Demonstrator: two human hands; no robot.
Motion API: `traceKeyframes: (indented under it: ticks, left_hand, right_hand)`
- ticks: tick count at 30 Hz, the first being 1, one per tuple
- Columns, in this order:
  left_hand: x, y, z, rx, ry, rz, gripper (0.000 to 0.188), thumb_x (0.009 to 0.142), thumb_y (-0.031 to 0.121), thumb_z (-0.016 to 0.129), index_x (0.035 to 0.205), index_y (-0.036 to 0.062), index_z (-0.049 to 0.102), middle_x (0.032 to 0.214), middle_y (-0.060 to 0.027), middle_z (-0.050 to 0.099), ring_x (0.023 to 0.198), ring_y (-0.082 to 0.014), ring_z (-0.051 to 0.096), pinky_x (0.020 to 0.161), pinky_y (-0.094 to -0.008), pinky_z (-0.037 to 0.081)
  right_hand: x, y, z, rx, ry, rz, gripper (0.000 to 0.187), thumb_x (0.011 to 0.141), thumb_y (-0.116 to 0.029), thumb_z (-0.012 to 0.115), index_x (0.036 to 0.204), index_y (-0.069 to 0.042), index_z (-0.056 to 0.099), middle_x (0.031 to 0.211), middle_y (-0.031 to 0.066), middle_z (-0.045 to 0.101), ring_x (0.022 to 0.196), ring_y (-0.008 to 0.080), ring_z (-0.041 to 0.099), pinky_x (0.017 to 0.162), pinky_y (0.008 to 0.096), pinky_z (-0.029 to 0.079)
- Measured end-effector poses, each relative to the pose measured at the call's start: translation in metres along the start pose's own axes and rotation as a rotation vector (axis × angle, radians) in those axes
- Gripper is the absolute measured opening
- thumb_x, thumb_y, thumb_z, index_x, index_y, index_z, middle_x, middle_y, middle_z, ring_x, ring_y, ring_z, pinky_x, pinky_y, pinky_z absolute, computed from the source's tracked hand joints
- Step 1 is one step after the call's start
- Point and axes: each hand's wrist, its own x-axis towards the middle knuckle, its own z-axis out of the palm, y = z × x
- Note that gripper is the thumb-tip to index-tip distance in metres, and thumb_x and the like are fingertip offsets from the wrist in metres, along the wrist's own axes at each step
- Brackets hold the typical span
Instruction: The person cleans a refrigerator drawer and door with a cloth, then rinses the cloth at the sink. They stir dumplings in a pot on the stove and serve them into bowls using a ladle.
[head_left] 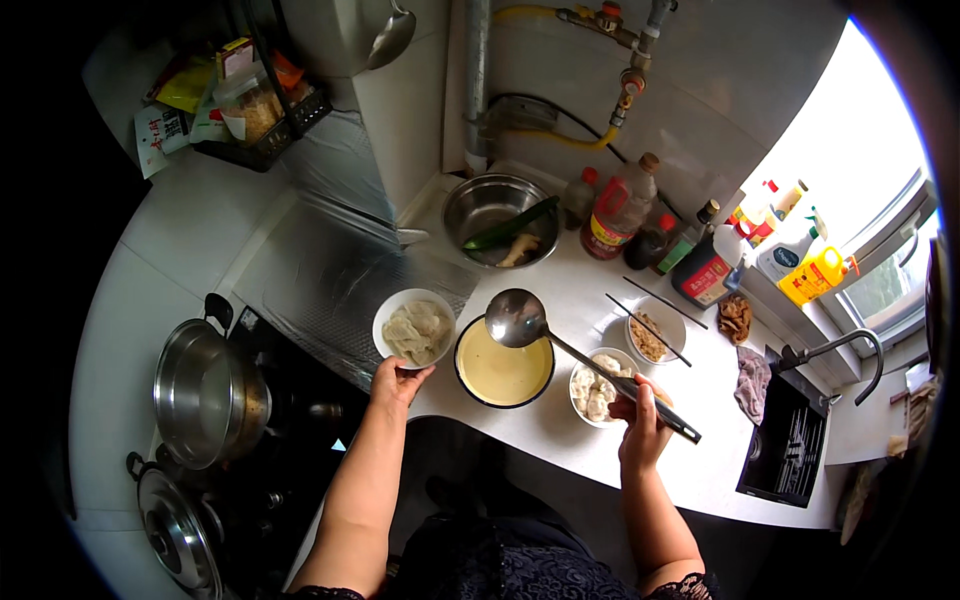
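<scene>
My left hand grips the near rim of a white bowl of pale, wrinkled dumplings, at the edge of the foil-covered surface. In my right hand is a steel ladle, held by its dark handle. The ladle's head is over the far side of a dark-rimmed pot of pale yellow liquid; whether it touches the liquid I cannot tell. Beneath the ladle handle, beside my right hand, stands a second bowl of dumplings, partly covered by handle and hand.
Behind them, chopsticks cross a bowl of brown crumbly food. A steel basin holds a cucumber and ginger. Sauce bottles line the wall; a sink is at right, a steel pot on the stove at left.
</scene>
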Motion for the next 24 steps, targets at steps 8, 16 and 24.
traceKeyframes:
  ticks: [8,16,24]
  left_hand:
    - [-0.029,-0.018,0.012,0.106,0.109,0.146,0.047,0.079,0.023,0.061,0.119,0.0051,0.044,0.127,-0.0126,0.038,0.122,-0.0321,0.036,0.106,-0.0584,0.023]
    - [-0.081,-0.098,0.006,0.585,-0.021,0.024,0.058,0.081,0.014,0.059,0.134,0.0115,0.036,0.111,-0.0086,0.051,0.1,-0.0264,0.05,0.087,-0.0524,0.04]
    - [-0.093,-0.11,0.016,0.651,-0.074,-0.036,0.044,0.084,0.016,0.058,0.126,0.0135,0.046,0.11,-0.0042,0.053,0.098,-0.0216,0.05,0.084,-0.0442,0.043]
  right_hand:
    - [0.07,0.017,-0.018,-0.206,-0.262,0.013,0.019,0.091,-0.014,0.059,0.102,0.001,0.061,0.074,0.01,0.065,0.054,0.0139,0.063,0.048,0.022,0.051]
    - [0.134,0.03,0.0,-0.252,-0.529,0.174,0.021,0.09,-0.017,0.062,0.097,0.002,0.063,0.067,0.005,0.061,0.054,0.0103,0.06,0.047,0.0212,0.048]
    - [0.184,0.064,0.005,-0.265,-0.504,0.426,0.036,0.087,-0.034,0.064,0.094,0.001,0.065,0.058,0.0059,0.058,0.042,0.0104,0.053,0.039,0.0215,0.041]
